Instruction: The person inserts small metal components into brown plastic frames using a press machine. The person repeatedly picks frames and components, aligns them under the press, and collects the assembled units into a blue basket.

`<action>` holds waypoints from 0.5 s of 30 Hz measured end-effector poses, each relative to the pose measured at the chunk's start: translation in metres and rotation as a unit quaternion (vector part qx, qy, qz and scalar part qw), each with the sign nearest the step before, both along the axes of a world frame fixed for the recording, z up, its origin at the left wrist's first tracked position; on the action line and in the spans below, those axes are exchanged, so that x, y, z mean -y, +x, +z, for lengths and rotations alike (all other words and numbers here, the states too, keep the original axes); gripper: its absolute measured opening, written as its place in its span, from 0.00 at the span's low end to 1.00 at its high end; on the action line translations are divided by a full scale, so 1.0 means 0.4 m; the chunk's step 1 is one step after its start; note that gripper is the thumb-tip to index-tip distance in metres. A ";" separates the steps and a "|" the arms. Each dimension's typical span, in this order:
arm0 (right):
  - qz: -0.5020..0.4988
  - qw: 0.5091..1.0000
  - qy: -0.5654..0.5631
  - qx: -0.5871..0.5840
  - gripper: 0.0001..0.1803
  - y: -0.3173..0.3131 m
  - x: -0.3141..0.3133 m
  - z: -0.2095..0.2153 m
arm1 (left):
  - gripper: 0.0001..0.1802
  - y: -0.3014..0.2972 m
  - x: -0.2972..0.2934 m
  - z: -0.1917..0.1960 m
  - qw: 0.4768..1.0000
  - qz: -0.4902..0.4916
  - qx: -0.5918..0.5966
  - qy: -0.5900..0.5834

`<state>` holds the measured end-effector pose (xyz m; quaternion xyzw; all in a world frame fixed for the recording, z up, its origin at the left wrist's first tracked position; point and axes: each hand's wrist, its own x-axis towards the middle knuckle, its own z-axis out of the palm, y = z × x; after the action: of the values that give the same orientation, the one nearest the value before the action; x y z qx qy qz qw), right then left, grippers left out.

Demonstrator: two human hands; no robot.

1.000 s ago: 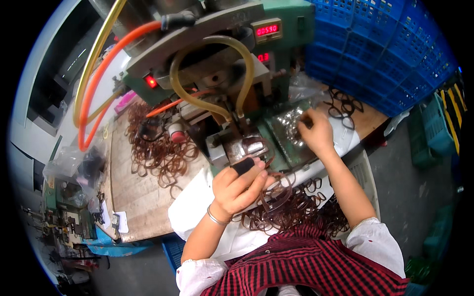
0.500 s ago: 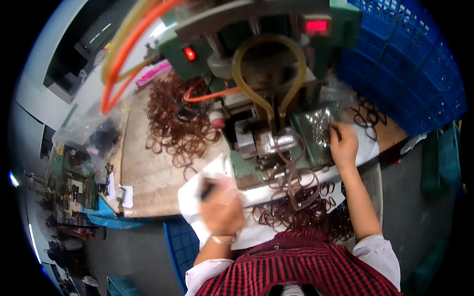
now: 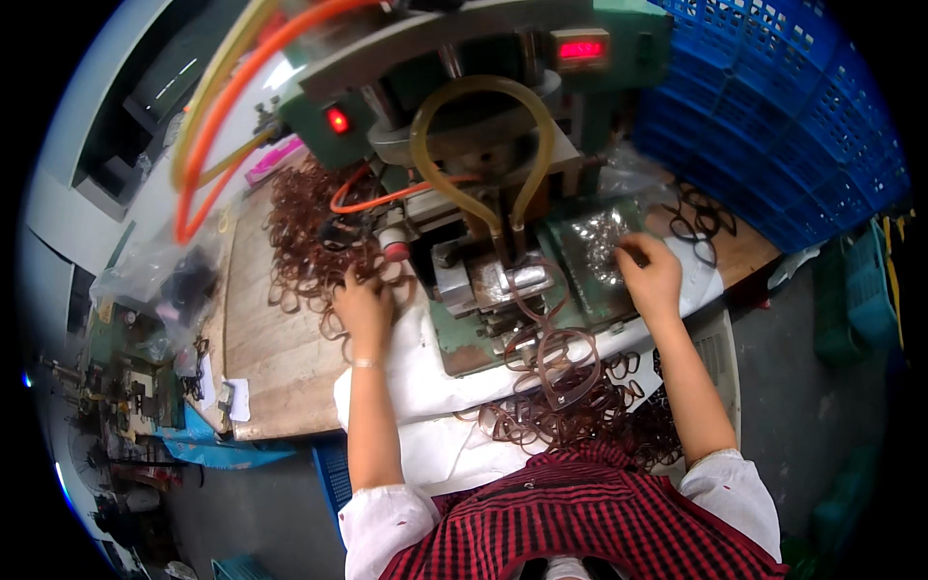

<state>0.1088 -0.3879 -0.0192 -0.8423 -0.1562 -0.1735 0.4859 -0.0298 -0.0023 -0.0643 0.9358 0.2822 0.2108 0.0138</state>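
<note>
brown rings [image 3: 309, 242] lay right under the left hand [image 3: 365, 307], fingers pinching some; the right hand [image 3: 650, 278] pinched shiny bits [image 3: 594, 242] nearby

Your left hand [image 3: 364, 307] rests fingers-down on the pile of brown loops [image 3: 311, 242], a loose tangle spread over the wooden board left of the machine. Your right hand [image 3: 650, 275] pinches into the clear bag of small shiny parts [image 3: 594, 242], lying flat on the green base.
</note>
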 end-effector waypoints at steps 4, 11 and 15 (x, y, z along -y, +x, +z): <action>0.013 0.989 0.102 -0.105 0.08 -0.053 0.099 -0.007 | 0.12 -0.068 0.019 0.040 0.968 -0.095 0.026 -0.232; 0.279 0.935 0.190 -0.110 0.12 -0.076 -0.079 0.203 | 0.09 -0.054 0.130 0.119 0.877 -0.098 0.318 -0.348; 0.259 0.938 0.195 -0.120 0.21 -0.076 -0.199 0.198 | 0.08 -0.065 0.199 0.104 0.757 -0.129 0.435 -0.470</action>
<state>0.0783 -0.3082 0.0602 -0.6761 -0.2731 0.0335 0.6835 -0.0559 -0.0819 -0.0229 0.6469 0.1856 0.4320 0.6003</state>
